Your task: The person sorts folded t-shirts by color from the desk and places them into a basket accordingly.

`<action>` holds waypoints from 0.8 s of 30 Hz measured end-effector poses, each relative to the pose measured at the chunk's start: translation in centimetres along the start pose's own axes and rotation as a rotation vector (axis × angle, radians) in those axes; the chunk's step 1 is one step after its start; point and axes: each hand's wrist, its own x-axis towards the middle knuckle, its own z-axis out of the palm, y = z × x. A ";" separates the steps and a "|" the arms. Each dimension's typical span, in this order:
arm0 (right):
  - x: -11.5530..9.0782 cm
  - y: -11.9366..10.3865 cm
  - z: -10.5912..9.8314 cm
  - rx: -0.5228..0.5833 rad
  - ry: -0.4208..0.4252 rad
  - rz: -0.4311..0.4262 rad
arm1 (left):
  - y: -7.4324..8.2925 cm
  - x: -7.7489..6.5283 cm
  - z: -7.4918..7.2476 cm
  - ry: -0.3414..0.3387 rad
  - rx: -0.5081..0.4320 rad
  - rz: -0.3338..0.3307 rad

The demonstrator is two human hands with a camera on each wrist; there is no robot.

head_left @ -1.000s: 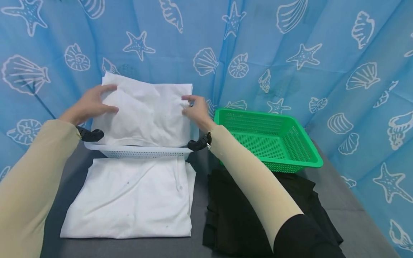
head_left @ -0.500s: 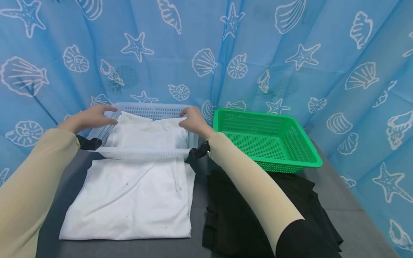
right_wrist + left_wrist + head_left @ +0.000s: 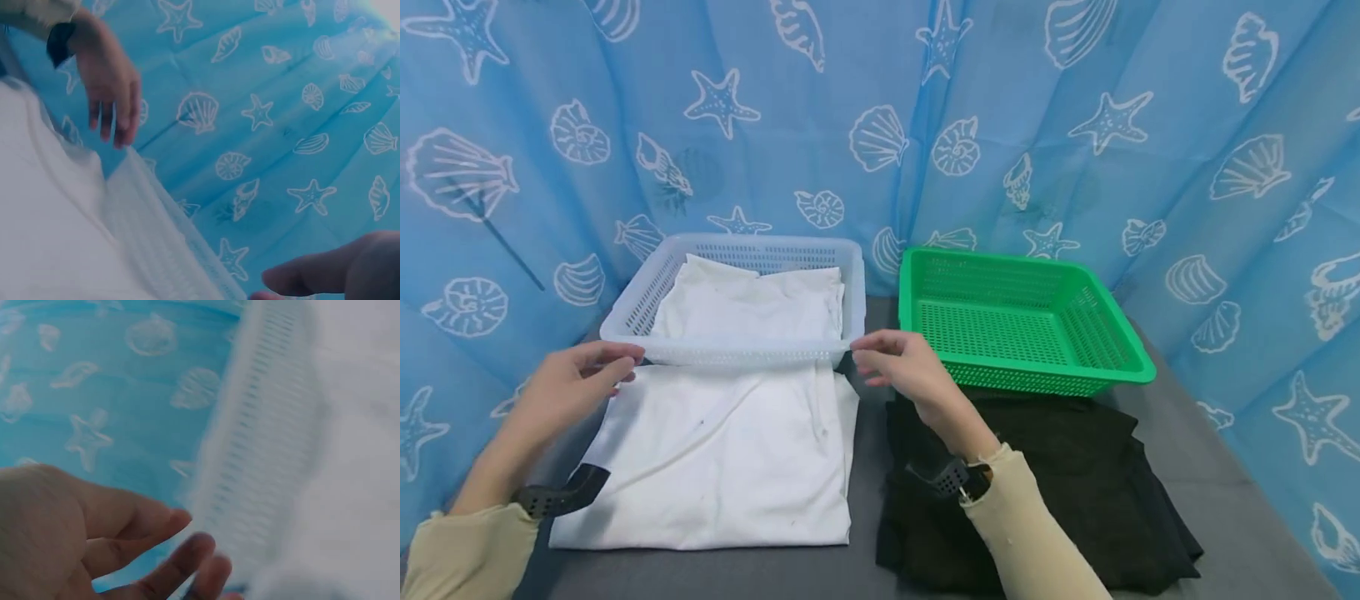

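A white basket (image 3: 625,321) with perforated sides holds a folded white cloth (image 3: 752,304). My left hand (image 3: 568,387) is at its front left corner, fingers loosely bent and nothing between them. At the front right corner my right hand (image 3: 906,371) hovers with relaxed fingers, also holding nothing. A second folded white cloth (image 3: 707,467) lies on the table just in front of the basket. In the left wrist view the left fingertips (image 3: 181,519) overlap the blurred rim. The right wrist view catches the left hand (image 3: 112,81) across the basket.
To the right stands a green perforated basket (image 3: 1000,333) with nothing in it. In front of it, a stack of folded black cloth (image 3: 1097,492) lies partly under the right forearm. A blue seashell-print curtain (image 3: 775,108) hangs behind the grey table (image 3: 1217,508).
The white cloth held upright went down into the white basket, and both hands let go of it. They have since drawn back toward me to the basket's front corners.
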 end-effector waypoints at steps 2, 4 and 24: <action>-1.0 0.9 0.3 0.017 -0.064 0.040 | -1.1 -0.7 0.6 -0.048 0.029 -0.006; -1.4 1.7 0.8 0.019 -0.094 0.080 | -2.2 -1.1 1.1 -0.096 0.053 -0.025; -0.4 5.6 4.5 0.165 -0.023 0.157 | -5.2 -1.9 3.2 -0.151 -0.104 -0.158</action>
